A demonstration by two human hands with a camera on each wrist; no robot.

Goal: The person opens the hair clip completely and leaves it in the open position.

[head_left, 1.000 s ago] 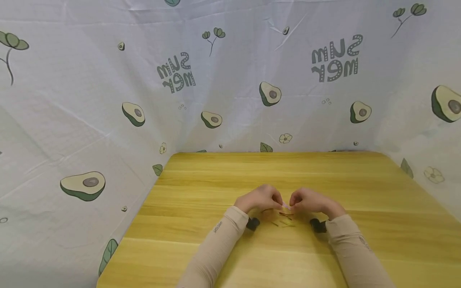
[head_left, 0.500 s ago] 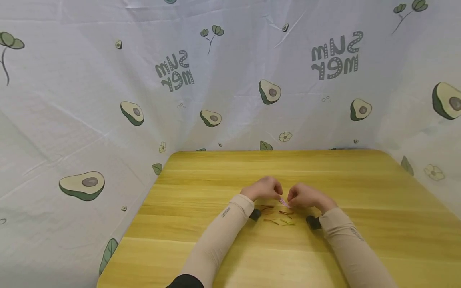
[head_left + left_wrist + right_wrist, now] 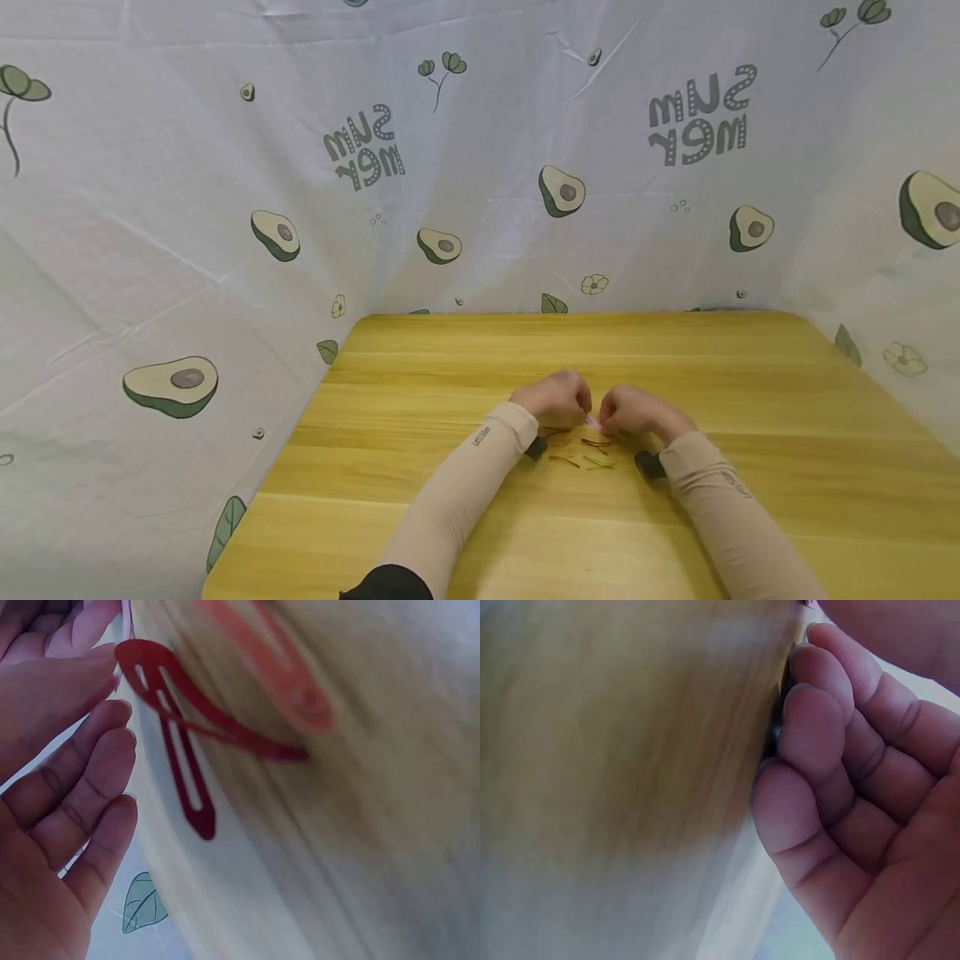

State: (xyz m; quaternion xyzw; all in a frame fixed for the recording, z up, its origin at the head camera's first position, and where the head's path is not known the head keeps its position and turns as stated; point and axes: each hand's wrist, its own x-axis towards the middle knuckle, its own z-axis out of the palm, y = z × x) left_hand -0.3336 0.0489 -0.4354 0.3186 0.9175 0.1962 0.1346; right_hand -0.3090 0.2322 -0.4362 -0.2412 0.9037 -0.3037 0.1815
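A pink snap hair clip [image 3: 592,423] spans the small gap between my two hands. The thumb and finger of my left hand [image 3: 557,398] pinch its left end, while my right hand [image 3: 639,410] pinches its right end. Seen from the left wrist, the other fingers of the left hand [image 3: 67,787] are loosely bent. A red snap hair clip [image 3: 146,652], sprung apart, lies just beside them, with an orange hair clip [image 3: 307,701] farther over. From the right wrist, the curled fingers of the right hand [image 3: 855,765] hide most of what is beyond.
Nearer to me on the wooden table [image 3: 450,358] lie several more hair clips, among them a dark reddish one [image 3: 595,442] and a yellow-green one [image 3: 600,463]. A white curtain [image 3: 495,167] printed with avocados surrounds the table at the back and sides.
Both hands have shifted slightly away from me with the pink hair clip, uncovering more of the clips on the table. The left hand has also drifted a little to the right.
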